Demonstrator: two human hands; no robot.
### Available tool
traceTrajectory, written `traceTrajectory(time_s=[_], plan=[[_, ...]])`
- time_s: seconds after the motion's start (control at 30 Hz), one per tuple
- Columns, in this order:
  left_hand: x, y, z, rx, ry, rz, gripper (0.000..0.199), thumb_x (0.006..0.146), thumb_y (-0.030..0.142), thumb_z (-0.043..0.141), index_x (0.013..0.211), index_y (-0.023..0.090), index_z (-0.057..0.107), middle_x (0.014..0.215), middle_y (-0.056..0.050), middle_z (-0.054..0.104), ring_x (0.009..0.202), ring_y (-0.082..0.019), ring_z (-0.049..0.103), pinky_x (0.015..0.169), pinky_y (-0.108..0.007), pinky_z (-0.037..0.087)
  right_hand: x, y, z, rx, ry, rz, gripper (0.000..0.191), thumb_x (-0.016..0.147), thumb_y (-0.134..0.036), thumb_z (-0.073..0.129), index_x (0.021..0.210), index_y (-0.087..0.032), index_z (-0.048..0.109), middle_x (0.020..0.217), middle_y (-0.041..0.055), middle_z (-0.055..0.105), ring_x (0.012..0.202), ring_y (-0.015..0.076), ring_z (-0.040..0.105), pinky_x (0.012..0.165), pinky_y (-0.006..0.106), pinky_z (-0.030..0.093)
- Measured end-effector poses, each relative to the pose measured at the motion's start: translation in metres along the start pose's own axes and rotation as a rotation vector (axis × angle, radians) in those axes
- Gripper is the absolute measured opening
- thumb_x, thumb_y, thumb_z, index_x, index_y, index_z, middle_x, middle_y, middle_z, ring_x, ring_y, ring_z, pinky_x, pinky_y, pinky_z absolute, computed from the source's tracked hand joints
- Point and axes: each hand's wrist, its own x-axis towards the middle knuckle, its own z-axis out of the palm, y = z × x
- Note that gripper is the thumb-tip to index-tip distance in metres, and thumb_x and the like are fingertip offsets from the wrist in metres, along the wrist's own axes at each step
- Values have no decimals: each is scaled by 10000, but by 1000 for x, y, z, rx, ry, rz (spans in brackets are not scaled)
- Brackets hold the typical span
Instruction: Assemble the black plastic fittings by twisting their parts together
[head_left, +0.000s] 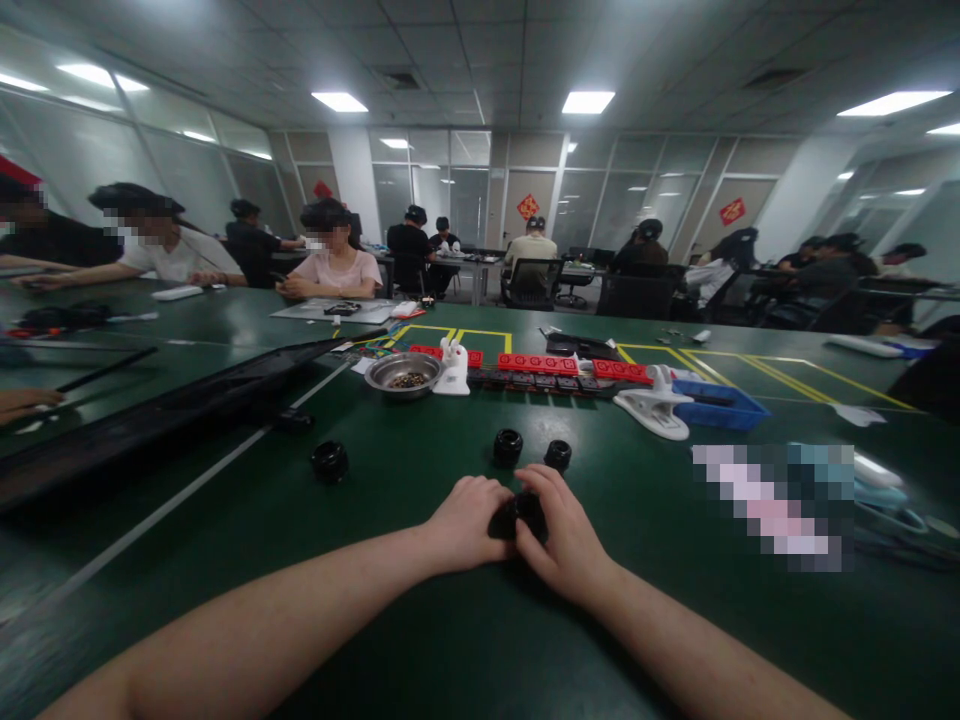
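Note:
My left hand [469, 522] and my right hand [564, 540] meet close above the green table. Between them is a black ring-shaped part [528, 512], round and glossy like a small tyre. The fingers of both hands curl against it, and its lower side is hidden. Whether the dark portion by my left fingers is a separate piece, I cannot tell. Just beyond my hands stand two similar black ring parts, a left one [508, 447] and a right one [557, 455]. Another black ring part [330, 461] stands farther left.
Across the table lie a metal bowl [403, 374] with small pieces, red slotted strips [537, 364], a white clamp-like stand [654, 405] and a blue tray [724, 405]. A long black panel [172, 410] extends along the left. Several people sit at tables beyond.

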Motion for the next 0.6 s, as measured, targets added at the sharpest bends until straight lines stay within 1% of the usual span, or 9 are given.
traceTrajectory(time_s=[0.1,0.23,0.33,0.4,0.5,0.53,0.6], plan=[[0,0,0,18,-7,-6,329,655,414,592,877,177,540,848,-25,562,787,-206,506,737,-329,383,-1,-1,-3,-7,4,-48,467,695,-169,462,1152,-133,374,1137,144,435,1072,263,419,895,449,384],[1,0,0,31,-11,-4,360,660,437,585,894,168,534,861,-31,557,801,-209,505,743,-332,381,1,3,0,-68,42,16,455,727,-248,514,1149,-147,379,1115,142,463,1049,279,440,868,466,396],[1,-1,1,21,-7,6,368,660,437,585,911,173,531,867,-28,559,816,-211,505,751,-330,381,1,5,3,-29,34,48,425,744,-229,501,1143,-157,373,1076,131,494,1003,254,482,838,433,429],[1,-1,2,22,-6,2,363,654,425,592,909,174,533,859,-27,562,812,-212,506,748,-329,382,0,4,2,26,22,13,417,740,-172,461,1145,-160,360,1071,126,501,995,235,492,843,413,434],[1,-1,2,27,-6,-10,333,654,393,594,903,179,537,865,-28,565,813,-212,507,752,-331,382,-1,1,-1,70,2,-78,476,699,-129,432,1165,-161,342,1122,125,476,1051,239,457,890,426,400],[1,-1,2,29,-7,-13,327,657,391,593,900,179,539,869,-29,565,816,-212,507,756,-334,382,-1,1,-1,67,2,-90,491,690,-133,437,1170,-160,339,1137,127,466,1067,246,443,901,436,388],[1,0,2,32,-12,-16,338,661,407,591,902,176,539,873,-31,563,820,-212,507,763,-339,384,-1,1,-2,40,23,-67,494,692,-157,460,1172,-157,343,1142,131,459,1074,261,432,903,453,378]])
